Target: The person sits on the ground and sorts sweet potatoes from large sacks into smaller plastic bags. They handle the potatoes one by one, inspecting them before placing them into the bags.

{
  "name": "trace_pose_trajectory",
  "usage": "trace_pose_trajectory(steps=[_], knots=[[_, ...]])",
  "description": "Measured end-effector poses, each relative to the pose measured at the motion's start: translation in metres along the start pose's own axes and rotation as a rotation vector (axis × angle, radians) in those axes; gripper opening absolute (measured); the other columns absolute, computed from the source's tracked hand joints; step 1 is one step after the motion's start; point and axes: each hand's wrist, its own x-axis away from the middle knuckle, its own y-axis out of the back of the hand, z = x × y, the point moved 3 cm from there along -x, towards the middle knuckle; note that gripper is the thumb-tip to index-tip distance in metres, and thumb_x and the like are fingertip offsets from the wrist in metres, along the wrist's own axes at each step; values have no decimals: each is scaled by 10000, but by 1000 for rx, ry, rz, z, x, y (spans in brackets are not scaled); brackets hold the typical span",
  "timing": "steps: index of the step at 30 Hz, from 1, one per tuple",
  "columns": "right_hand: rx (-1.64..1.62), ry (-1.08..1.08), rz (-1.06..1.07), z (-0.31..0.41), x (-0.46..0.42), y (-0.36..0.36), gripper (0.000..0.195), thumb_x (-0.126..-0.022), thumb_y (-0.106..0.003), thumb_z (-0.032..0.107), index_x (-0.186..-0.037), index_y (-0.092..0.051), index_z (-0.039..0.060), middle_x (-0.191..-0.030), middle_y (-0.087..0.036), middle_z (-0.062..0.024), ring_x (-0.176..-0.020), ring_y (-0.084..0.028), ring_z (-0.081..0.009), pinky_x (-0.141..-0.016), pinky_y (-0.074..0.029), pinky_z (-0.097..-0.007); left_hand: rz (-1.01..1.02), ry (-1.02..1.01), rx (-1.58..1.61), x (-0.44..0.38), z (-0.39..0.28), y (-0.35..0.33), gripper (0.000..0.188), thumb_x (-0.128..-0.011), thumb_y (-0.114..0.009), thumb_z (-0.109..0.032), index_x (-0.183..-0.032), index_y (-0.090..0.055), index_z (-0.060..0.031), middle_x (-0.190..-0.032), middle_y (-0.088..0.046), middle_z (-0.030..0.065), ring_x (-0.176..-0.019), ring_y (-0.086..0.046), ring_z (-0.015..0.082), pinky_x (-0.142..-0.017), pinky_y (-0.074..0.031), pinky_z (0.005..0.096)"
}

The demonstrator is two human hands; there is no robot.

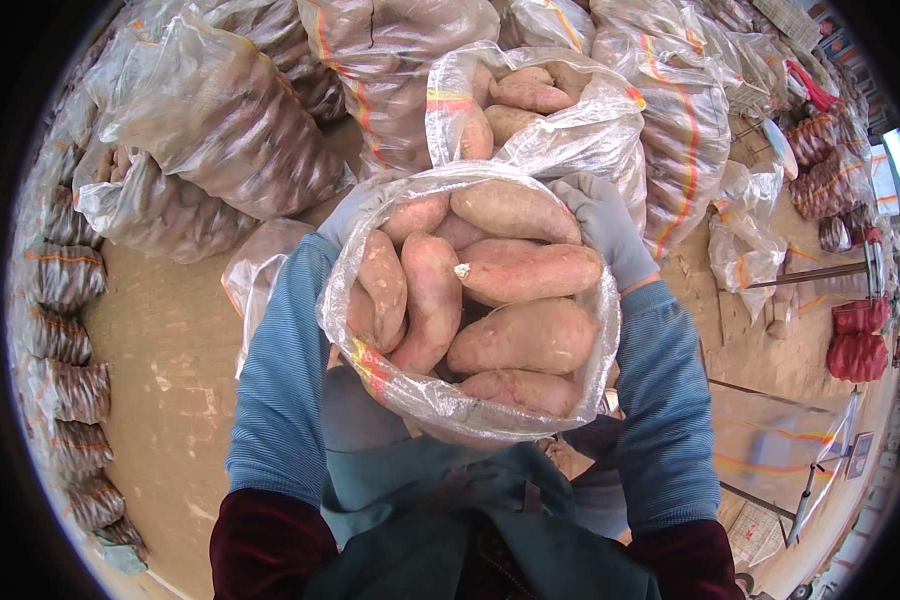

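An open clear woven plastic sack [487, 424] full of sweet potatoes [529, 270] stands right before me, its mouth spread wide. My left hand [360, 206], in a grey glove, holds the rim at the upper left; part of it is hidden behind the plastic. My right hand [604, 221], gloved alike, grips the rim at the upper right, fingers curled at the edge. Just beyond, touching this sack, is another open sack [577, 146] with sweet potatoes [532, 94] in it.
Large filled sacks [217, 120] lean together at the upper left, with more [682, 142] at the upper right. A row of filled sacks [67, 337] lines the far left. Crumpled plastic [746, 232], red mesh sacks [859, 356] and a metal-framed scale [802, 502] are at right.
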Motion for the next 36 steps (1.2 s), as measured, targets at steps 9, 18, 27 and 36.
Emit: trace_pose_trajectory(steps=[9,18,27,36], knots=[[-620,2,-155,-38,66,-38,322,-1010,-526,284,-1068,-662,-2,-987,-667,-52,-889,-582,-119,-799,-477,-270,-113,29,32,35,28,-24,290,-946,-598,-229,-1132,-611,-7,-1100,-642,92,-1014,-592,207,-913,-470,317],[-862,-158,-460,-82,219,-36,362,-1018,-505,315,-1079,-664,-4,-1015,-668,-65,-919,-587,-127,-839,-471,-275,-319,-1,-452,77,57,-3,295,-950,-588,-232,-1143,-603,-9,-1109,-639,95,-1020,-591,209,-915,-470,321],[-836,-257,-441,-104,211,-55,404,-1037,-440,329,-1090,-642,-17,-1069,-664,-93,-977,-623,-175,-923,-474,-313,-387,59,-988,118,51,18,300,-954,-579,-234,-1155,-595,-11,-1117,-636,99,-1026,-590,211,-917,-470,324],[-1141,-336,-421,-130,170,-50,366,-1024,-487,295,-1079,-643,-31,-1025,-669,-103,-931,-638,-171,-904,-498,-308,-380,134,-1221,127,55,22,305,-959,-569,-237,-1166,-587,-14,-1126,-633,103,-1032,-589,213,-920,-470,327]])
